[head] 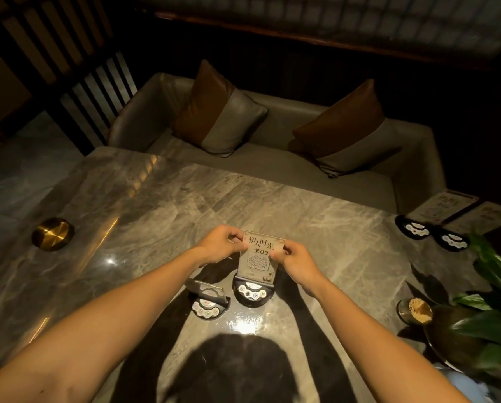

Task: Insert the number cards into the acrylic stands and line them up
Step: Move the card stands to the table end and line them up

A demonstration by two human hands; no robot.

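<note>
A number card [259,258] marked 03 stands upright in a black stand [253,292] near the middle of the marble table [156,205]. My left hand [218,244] pinches the card's top left corner. My right hand [297,261] pinches its upper right edge. To the left of this stand sits a second black stand [210,306] with a card [204,289] leaning back in it. Two more black stands [412,226] [451,241] without cards lie at the table's right edge. Loose cards [444,206] lie flat beyond them.
A brass round dish [52,234] sits at the table's left. A potted plant [487,315] and a toothpick holder [415,311] stand at the right. A grey sofa [272,158] with two cushions lies beyond the table's far edge.
</note>
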